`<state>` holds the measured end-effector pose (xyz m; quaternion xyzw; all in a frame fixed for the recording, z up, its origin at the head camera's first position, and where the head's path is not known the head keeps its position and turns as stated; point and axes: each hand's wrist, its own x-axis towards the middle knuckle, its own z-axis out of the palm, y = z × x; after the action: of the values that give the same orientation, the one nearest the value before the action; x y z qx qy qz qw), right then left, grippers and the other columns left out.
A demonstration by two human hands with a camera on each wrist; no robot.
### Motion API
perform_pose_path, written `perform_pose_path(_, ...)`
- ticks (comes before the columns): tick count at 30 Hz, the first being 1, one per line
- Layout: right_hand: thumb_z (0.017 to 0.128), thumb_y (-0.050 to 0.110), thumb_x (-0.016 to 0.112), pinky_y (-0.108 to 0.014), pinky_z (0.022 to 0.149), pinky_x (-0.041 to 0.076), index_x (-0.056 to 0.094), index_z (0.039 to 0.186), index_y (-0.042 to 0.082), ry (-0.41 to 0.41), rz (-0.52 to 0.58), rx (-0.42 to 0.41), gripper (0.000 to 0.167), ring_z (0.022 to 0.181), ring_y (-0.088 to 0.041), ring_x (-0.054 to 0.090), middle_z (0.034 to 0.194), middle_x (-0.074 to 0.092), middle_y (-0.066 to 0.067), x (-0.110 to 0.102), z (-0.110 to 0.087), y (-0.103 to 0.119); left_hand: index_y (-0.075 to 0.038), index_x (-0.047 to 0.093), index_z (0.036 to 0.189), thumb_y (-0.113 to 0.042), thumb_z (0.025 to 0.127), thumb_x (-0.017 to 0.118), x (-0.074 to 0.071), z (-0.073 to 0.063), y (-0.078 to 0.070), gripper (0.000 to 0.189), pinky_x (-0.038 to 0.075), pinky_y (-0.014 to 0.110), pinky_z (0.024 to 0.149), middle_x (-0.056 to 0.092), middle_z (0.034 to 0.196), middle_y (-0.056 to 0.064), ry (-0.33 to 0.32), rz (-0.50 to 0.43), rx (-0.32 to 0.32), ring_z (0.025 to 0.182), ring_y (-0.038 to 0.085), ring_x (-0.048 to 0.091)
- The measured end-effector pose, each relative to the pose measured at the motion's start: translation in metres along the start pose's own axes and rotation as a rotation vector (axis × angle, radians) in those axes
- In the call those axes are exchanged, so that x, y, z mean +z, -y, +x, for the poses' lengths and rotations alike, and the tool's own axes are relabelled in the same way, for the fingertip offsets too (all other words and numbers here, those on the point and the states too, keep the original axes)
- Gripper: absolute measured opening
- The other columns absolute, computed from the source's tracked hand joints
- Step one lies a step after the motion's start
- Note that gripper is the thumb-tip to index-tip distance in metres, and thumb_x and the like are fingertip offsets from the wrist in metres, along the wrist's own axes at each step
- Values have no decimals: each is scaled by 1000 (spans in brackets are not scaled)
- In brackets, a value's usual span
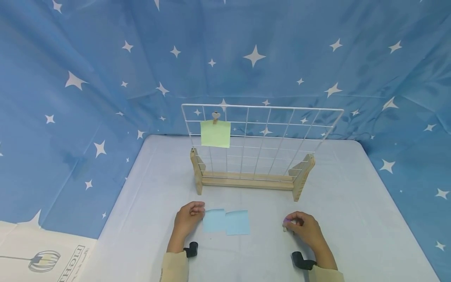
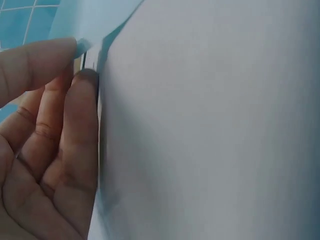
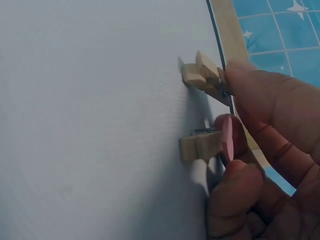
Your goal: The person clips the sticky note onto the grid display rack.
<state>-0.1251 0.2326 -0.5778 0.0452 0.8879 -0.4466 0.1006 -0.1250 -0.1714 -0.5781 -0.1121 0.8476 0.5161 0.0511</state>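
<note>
Two light-blue sticky notes lie side by side, the left note and the right note. At the outer edge of the left one my left hand pinches its raised corner between thumb and finger. To the right, my right hand has its fingertips around small wooden clothespins low over the table. One clothespin carries a pink-purple disc-like ornament between the fingers. A second clothespin meets the tip of the upper finger.
Behind the notes stands a white wire grid on a wooden base. A light-green note hangs on its upper left from a clothespin with a pale heart. Blue star-patterned cloth surrounds the white table.
</note>
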Motion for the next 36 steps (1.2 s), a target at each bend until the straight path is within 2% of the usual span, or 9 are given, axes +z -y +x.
perform_pose_path(10, 92, 8, 85, -26, 60, 42, 73, 98, 1, 77, 33, -27, 15, 70, -15, 47, 77, 55, -2, -8, 0, 3, -2, 77, 121, -1, 96, 73, -6, 0, 2, 25, 56, 27, 84, 78, 103, 4, 2, -4, 9, 94, 17, 69)
perform_pose_path(15, 93, 8, 83, -26, 60, 43, 72, 97, 1, 119, 56, -26, 14, 71, -16, 48, 80, 56, -2, -11, 1, 4, -2, 76, 124, 1, 97, 73, -9, -2, 1, 27, 57, 33, 88, 79, 108, 6, 10, -7, 13, 98, 21, 70)
perform_pose_path(21, 94, 8, 83, -25, 61, 45, 71, 96, 2, 133, 57, -39, 14, 71, -15, 48, 83, 59, -2, -12, 1, 4, -1, 75, 125, 0, 100, 72, -14, -5, 0, 26, 61, 38, 92, 79, 114, 11, -3, -23, 20, 104, 26, 74)
perform_pose_path(29, 96, 7, 81, -24, 61, 45, 70, 97, 0, 116, 102, -70, 13, 72, -12, 50, 84, 63, -3, -14, 1, 3, -1, 78, 117, -3, 101, 73, -19, -7, -1, 17, 58, 22, 85, 80, 109, 9, -8, -30, 21, 100, 20, 74)
perform_pose_path(36, 97, 5, 79, -24, 64, 46, 70, 101, -3, 101, 136, -95, 13, 74, -11, 55, 85, 67, -5, -19, 2, 5, 1, 77, 120, -4, 102, 73, -21, -9, -5, 19, 56, 18, 82, 80, 109, 11, 4, -73, 21, 98, 18, 73)
